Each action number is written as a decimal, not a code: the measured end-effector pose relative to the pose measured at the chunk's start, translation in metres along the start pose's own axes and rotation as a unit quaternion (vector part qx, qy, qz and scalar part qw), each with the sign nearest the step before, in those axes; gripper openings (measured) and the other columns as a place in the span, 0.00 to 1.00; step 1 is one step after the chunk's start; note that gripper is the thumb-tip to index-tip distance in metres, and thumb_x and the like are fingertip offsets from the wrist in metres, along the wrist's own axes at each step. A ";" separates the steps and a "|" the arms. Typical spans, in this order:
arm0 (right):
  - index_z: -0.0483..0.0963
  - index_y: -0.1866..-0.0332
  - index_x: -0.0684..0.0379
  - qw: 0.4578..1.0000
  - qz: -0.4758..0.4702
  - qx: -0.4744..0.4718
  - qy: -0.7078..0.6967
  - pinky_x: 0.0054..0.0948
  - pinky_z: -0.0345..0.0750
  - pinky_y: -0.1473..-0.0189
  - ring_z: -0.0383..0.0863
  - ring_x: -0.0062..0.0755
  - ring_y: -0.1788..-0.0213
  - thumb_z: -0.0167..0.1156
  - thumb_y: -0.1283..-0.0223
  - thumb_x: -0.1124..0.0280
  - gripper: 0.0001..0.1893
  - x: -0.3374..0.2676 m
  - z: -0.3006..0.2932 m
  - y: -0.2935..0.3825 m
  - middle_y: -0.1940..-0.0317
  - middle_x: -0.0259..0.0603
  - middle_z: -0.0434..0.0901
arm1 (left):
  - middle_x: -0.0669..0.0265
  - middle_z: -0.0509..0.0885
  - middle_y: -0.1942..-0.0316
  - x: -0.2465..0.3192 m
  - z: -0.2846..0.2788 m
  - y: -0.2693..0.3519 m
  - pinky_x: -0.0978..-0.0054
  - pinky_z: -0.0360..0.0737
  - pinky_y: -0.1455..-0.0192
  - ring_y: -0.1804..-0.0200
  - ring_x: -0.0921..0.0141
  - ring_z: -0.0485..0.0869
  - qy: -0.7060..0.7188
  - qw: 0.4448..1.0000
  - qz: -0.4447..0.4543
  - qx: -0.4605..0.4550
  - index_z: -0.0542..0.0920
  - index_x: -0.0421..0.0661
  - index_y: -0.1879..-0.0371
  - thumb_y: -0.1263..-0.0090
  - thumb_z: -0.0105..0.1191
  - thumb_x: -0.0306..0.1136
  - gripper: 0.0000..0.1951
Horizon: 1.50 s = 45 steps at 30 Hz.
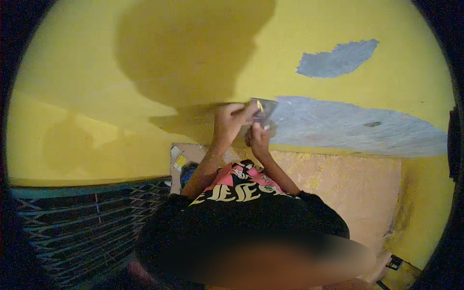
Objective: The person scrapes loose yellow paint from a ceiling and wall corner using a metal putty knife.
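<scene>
In front of a yellow painted wall (203, 58), my left hand (232, 117) is raised, its fingers at a flat dark plate-like tool (270, 106), perhaps a scraper or trowel blade. My right hand (260, 139) is just below it, fingers curled around the lower part of the same tool or a second small thing; blur hides which. A small yellow patch shows near the left fingertips. To the right of the hands, a large bare grey patch (337, 121) stretches along the wall, and a smaller grey patch (337, 59) lies above it.
A folding metal lattice gate (94, 214) stands at the lower left. Yellow flecks mark the pinkish floor (348, 185). Small papers (179, 161) and a blue item (186, 174) lie near the wall corner. A dark object (394, 261) is at the lower right.
</scene>
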State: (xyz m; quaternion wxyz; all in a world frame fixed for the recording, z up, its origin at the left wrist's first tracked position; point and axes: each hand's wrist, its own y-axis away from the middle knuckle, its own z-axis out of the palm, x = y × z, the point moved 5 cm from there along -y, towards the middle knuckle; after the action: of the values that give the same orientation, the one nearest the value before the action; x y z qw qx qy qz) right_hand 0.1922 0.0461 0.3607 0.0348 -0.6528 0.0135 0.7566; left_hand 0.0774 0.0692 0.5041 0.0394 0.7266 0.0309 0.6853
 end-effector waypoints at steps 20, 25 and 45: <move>0.60 0.84 0.48 0.916 0.204 0.236 -0.251 0.23 0.54 0.88 0.57 0.20 0.92 0.46 0.30 0.47 0.26 0.006 -0.066 0.074 0.92 0.28 0.58 | 0.56 0.81 0.50 -0.072 0.034 0.029 0.68 0.81 0.48 0.53 0.66 0.83 0.241 0.952 -0.086 -0.171 0.72 0.35 0.43 0.27 0.49 0.46 0.25; 0.60 0.84 0.54 0.992 0.122 0.016 -0.020 0.21 0.53 0.89 0.57 0.16 0.91 0.47 0.29 0.50 0.27 0.015 -0.027 0.062 0.90 0.26 0.60 | 0.62 0.82 0.57 -0.097 0.015 0.029 0.72 0.83 0.55 0.58 0.70 0.83 0.247 0.968 -0.037 0.024 0.76 0.35 0.49 0.29 0.54 0.39 0.19; 0.65 0.86 0.59 0.992 0.056 -0.068 0.085 0.33 0.62 0.85 0.65 0.29 0.90 0.44 0.28 0.52 0.29 0.098 0.012 0.044 0.91 0.36 0.67 | 0.67 0.85 0.66 -0.105 -0.026 0.012 0.79 0.81 0.65 0.66 0.76 0.83 0.171 0.979 -0.027 0.108 0.84 0.38 0.62 0.37 0.63 0.32 0.11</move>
State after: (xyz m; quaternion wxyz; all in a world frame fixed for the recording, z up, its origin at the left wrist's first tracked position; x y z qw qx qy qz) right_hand 0.1626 0.0065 0.2648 -0.0536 -0.7140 0.0017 0.6981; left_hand 0.0448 0.0470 0.4027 -0.0262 0.5973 0.1306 0.7909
